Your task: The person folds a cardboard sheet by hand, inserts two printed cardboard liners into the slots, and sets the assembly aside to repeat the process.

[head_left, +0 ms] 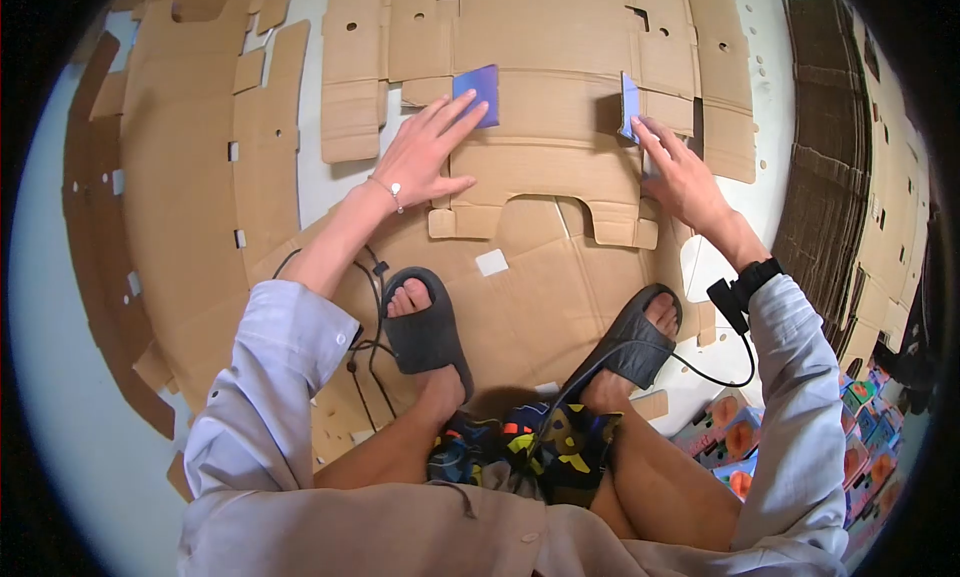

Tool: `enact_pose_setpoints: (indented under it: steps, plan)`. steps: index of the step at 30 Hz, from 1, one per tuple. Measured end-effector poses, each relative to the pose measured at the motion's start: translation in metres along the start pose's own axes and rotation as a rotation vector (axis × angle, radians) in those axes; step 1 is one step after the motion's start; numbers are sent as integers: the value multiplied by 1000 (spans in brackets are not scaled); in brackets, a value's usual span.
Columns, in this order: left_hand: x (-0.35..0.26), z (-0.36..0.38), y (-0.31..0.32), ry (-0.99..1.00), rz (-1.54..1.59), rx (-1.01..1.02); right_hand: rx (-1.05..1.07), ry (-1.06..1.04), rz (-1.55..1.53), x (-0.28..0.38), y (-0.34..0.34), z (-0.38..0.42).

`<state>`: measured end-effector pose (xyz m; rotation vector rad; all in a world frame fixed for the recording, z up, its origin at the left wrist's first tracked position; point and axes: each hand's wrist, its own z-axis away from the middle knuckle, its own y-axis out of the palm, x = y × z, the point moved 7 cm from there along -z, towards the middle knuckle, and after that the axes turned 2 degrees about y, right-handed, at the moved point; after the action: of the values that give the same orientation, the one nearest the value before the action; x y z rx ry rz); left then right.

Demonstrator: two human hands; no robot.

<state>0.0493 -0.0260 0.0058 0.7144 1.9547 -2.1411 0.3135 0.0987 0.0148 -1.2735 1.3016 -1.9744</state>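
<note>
A flat die-cut cardboard sheet (560, 117) lies before me, brown side up. Near its left side a small flap (478, 87) shows a purple-blue printed face. My left hand (430, 147) rests there with fingers spread, fingertips on the flap and thumb pointing right over the cardboard. On the right side, a matching flap (629, 102) stands up, tilted, its bluish face partly visible. My right hand (685, 177) is beside it, fingers stretched out and loosely bent, fingertips touching the flap's near end. Its thumb is partly hidden.
More flat cardboard (190, 127) covers the floor at left. A tall stack of cardboard sheets (825, 167) stands at right, with colourful printed boxes (860, 447) below it. My sandalled feet (425, 317) stand on cardboard, with a black cable (690, 362) looping near them.
</note>
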Motion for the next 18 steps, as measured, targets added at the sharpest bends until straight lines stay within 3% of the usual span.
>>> enact_pose_setpoints:
  steps: [8,9,11,13,15,16,18]
  plan:
    - [8,-5,-2,45,16,312,82,11,-165,-6,-13,0]
    - [10,-6,-11,11,117,280,104,45,-188,-10,-14,-1]
    - [15,-9,-31,-50,323,210,145,120,-226,-23,-19,0]
    - [49,-5,-63,-410,359,74,-48,147,-4,-40,-55,1]
    - [86,5,-96,-429,209,-278,-239,213,156,-68,-79,6]
    - [115,16,-96,-531,232,-375,-336,267,206,-81,-87,9]
    - [169,43,-84,-730,277,-578,-356,531,30,-103,-92,15]
